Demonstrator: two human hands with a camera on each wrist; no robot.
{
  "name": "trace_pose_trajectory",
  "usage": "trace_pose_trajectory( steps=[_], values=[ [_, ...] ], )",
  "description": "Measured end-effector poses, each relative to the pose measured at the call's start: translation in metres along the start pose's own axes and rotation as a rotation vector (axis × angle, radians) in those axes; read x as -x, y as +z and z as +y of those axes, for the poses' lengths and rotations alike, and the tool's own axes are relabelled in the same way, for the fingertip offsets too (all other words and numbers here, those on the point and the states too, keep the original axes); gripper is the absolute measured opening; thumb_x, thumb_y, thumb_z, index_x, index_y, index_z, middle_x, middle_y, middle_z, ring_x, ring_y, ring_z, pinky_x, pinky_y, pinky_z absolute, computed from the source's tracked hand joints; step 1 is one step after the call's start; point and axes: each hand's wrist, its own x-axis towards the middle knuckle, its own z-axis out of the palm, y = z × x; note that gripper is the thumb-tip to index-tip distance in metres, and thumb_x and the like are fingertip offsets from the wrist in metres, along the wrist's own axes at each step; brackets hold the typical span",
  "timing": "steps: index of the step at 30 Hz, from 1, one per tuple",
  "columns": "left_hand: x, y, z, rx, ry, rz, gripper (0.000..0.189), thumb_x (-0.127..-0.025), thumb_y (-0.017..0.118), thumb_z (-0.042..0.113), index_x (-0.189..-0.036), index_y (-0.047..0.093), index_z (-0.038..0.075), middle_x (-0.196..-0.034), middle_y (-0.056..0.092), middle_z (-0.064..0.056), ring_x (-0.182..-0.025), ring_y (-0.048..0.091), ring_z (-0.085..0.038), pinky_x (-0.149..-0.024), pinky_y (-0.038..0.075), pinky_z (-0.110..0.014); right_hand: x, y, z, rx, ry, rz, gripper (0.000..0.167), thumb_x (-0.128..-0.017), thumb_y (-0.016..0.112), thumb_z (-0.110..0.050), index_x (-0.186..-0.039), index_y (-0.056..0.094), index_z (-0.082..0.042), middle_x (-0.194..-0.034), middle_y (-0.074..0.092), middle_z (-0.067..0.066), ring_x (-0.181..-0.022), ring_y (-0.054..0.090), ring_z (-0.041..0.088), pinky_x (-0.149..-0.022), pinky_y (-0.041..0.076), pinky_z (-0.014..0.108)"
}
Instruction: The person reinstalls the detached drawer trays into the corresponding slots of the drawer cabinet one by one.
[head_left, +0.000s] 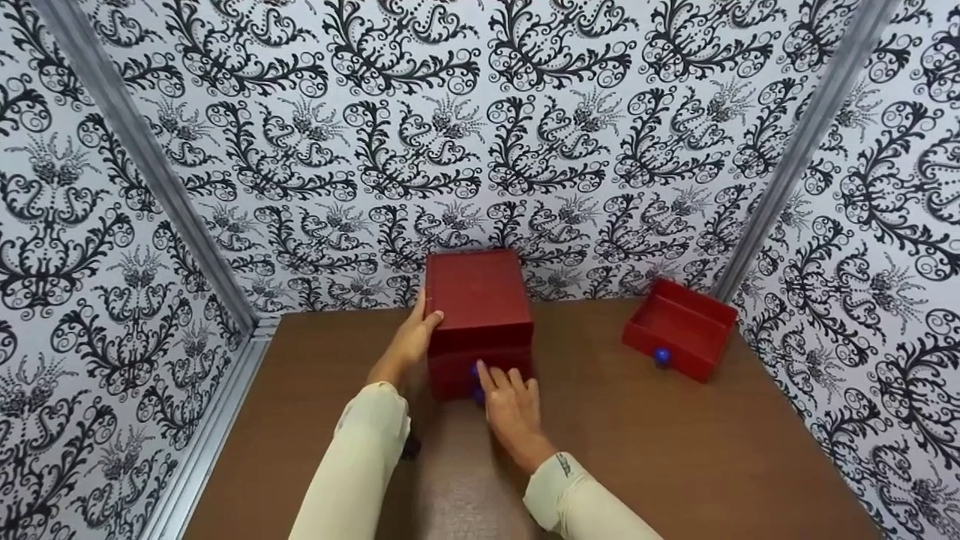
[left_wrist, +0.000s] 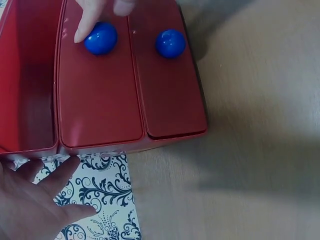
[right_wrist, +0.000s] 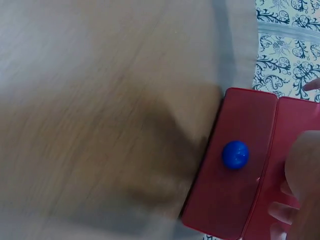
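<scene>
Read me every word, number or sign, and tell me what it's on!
No word, number or brand can be read.
Dark mark on the right arm's pale cream cloth sleeve: too small and blurred to read.
The boxy red cabinet, its round blue knobs and the open-topped red drawer show no lettering.
The black-and-white wallpaper shows just swirls.

L arm [head_left: 352,457] and R arm [head_left: 592,502] extend fwd. from near side. L hand [head_left: 409,337]: farther, fingers [left_wrist: 62,175] straight, thumb [left_wrist: 77,212] spread. R hand [head_left: 514,405]: nearer; index [head_left: 486,379] extended, others bent.
</scene>
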Motion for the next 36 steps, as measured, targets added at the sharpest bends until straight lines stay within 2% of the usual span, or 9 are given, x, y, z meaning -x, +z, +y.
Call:
trace_pose_trajectory(
  steps=[2,7,11,15,19,23,26,30,36],
  values=[
    [0.000,-0.002,0.000,0.044,-0.011,0.001,0.073,-0.105,0.047,0.036,-0.163,0.004,0.044,-0.171,0.020,-0.004,-0.150,0.031,-0.030,-0.124,0.022,-0.053,0.000,0.000,-0.001,-0.030,0.015,-0.067,0.065,-0.084,0.079,-0.029,-0.145,0.059,-0.030,-0.117,0.071,-0.004,-0.098,0.061,0.023,-0.070,0.045,0.039],
    [0.001,-0.009,-0.002,-0.012,0.010,0.026,0.074,-0.105,0.046,0.036,-0.165,0.004,0.038,-0.171,0.019,-0.006,-0.153,0.026,-0.030,-0.125,0.018,-0.053,0.002,0.000,0.002,-0.144,0.032,-0.197,0.071,-0.091,0.073,-0.021,-0.154,0.045,-0.036,-0.128,0.067,0.002,-0.106,0.060,0.029,-0.077,0.050,0.048],
    [0.001,-0.012,-0.004,-0.025,0.017,0.031,0.074,-0.105,0.046,0.036,-0.165,0.003,0.034,-0.172,0.018,-0.007,-0.154,0.023,-0.031,-0.126,0.016,-0.054,0.005,0.002,0.013,-0.217,-0.017,-0.231,0.076,-0.092,0.072,-0.023,-0.158,0.037,-0.039,-0.135,0.062,0.007,-0.110,0.058,0.032,-0.079,0.051,0.053],
    [0.002,-0.015,-0.006,-0.077,0.032,0.047,0.074,-0.105,0.045,0.037,-0.166,0.004,0.033,-0.170,0.021,-0.010,-0.152,0.028,-0.034,-0.125,0.018,-0.055,0.010,0.009,0.044,-0.265,-0.132,-0.040,0.066,-0.088,0.072,-0.021,-0.150,0.053,-0.027,-0.118,0.069,0.005,-0.097,0.063,0.028,-0.068,0.050,0.045],
    [0.003,-0.015,-0.006,-0.094,0.050,0.044,0.073,-0.106,0.044,0.039,-0.165,0.002,0.034,-0.171,0.017,-0.010,-0.152,0.028,-0.034,-0.126,0.018,-0.054,0.018,0.019,0.096,-0.276,-0.157,0.180,0.040,-0.077,0.073,-0.016,-0.117,0.073,-0.012,-0.092,0.072,0.005,-0.080,0.066,0.026,-0.060,0.048,0.042],
    [0.004,-0.016,-0.004,-0.098,0.072,0.044,0.072,-0.107,0.043,0.038,-0.166,0.002,0.032,-0.171,0.017,-0.011,-0.153,0.027,-0.034,-0.125,0.019,-0.054,0.027,0.029,0.158,-0.267,0.023,0.018,0.026,-0.078,0.071,-0.015,-0.103,0.064,-0.010,-0.092,0.066,0.012,-0.084,0.063,0.035,-0.065,0.050,0.051],
    [0.004,-0.015,-0.003,-0.114,0.080,0.054,0.072,-0.107,0.044,0.038,-0.166,0.002,0.031,-0.171,0.019,-0.011,-0.153,0.028,-0.034,-0.126,0.019,-0.054,0.036,0.032,0.206,-0.218,0.203,-0.211,0.033,-0.082,0.071,-0.018,-0.110,0.058,-0.006,-0.104,0.062,0.019,-0.096,0.059,0.042,-0.069,0.049,0.062],
    [0.002,-0.010,-0.003,-0.116,0.094,0.068,0.072,-0.107,0.044,0.036,-0.166,0.004,0.029,-0.170,0.021,-0.012,-0.153,0.028,-0.034,-0.126,0.018,-0.053,0.058,0.035,0.257,-0.199,0.391,-0.393,0.053,-0.083,0.072,-0.019,-0.126,0.052,0.003,-0.124,0.052,0.029,-0.116,0.047,0.051,-0.077,0.045,0.075],
    [-0.002,0.002,-0.003,-0.063,0.075,0.051,0.072,-0.106,0.046,0.034,-0.166,0.006,0.030,-0.169,0.025,-0.011,-0.151,0.031,-0.033,-0.125,0.020,-0.052,0.083,0.028,0.302,-0.239,0.531,-0.466,0.077,-0.081,0.069,-0.014,-0.147,0.035,0.006,-0.149,0.033,0.032,-0.140,0.020,0.058,-0.082,0.035,0.087]
  ],
)
